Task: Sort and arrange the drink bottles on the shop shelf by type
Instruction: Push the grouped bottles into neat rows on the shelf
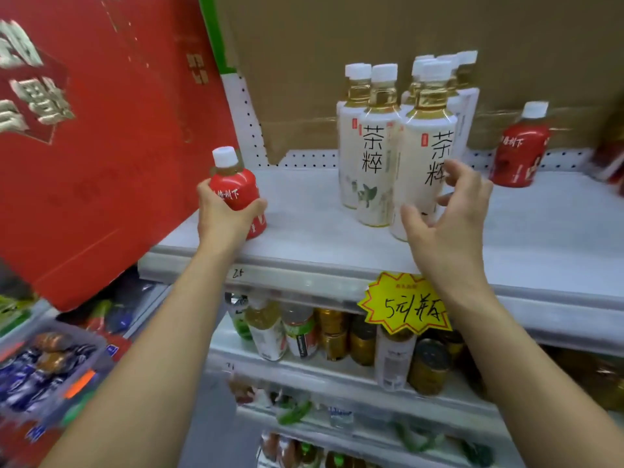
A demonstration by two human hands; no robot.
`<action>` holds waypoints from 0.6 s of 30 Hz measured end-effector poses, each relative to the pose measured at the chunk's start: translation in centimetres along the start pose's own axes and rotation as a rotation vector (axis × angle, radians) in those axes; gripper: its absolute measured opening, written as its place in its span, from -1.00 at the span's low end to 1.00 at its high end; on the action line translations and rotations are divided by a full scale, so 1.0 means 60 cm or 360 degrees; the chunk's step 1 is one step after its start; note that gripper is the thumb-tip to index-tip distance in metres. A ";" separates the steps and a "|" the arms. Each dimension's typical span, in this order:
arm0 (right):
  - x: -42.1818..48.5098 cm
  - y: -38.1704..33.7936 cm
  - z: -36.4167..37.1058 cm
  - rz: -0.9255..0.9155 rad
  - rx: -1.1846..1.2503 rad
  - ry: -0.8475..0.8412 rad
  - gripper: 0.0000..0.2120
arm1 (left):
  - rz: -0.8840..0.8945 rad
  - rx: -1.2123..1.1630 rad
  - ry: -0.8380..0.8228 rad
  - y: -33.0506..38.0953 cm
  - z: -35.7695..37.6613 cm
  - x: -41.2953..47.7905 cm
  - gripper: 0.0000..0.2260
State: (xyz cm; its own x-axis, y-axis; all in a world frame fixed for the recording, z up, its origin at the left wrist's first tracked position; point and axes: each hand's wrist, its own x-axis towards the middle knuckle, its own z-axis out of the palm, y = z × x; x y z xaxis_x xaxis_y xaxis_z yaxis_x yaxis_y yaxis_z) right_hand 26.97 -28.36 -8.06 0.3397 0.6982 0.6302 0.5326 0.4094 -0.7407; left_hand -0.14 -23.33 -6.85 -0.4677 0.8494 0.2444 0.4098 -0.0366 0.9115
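Behind the front tea bottles (374,157), others stand half hidden. Our left hand (219,216) grips a red bottle (236,189) at the left end of the white shelf (304,217); our right hand (449,224), fingers apart, hovers at them.

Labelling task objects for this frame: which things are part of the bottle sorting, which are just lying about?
Job: small red-labelled plastic bottle gripped by left hand; tall white-labelled tea bottles by right hand; second red-labelled bottle far right; white shelf.
Lying about: big red cardboard box; yellow starburst price tag; brown cardboard backing.
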 end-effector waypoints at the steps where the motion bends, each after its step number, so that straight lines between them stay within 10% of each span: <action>1: 0.008 0.004 -0.001 0.0018 -0.0050 -0.0005 -0.41 | 0.0026 -0.0003 -0.0043 0.003 0.008 -0.007 -0.21; 8: 0.047 0.015 -0.024 0.0175 -0.0084 -0.0248 -0.52 | 0.0258 -0.0094 -0.0464 0.054 0.094 -0.102 -0.36; 18: 0.109 0.072 -0.117 0.0273 0.0003 -0.0693 -0.79 | 0.0563 -0.0216 -0.0240 0.120 0.178 -0.240 -0.33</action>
State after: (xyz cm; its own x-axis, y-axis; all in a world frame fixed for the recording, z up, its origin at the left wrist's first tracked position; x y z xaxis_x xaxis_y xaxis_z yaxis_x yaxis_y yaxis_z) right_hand 36.92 -26.16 -5.52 0.0654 0.9372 0.3427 0.4958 0.2675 -0.8262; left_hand 17.91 -30.19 -7.30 -0.1925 0.8392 0.5086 0.4132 -0.4008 0.8177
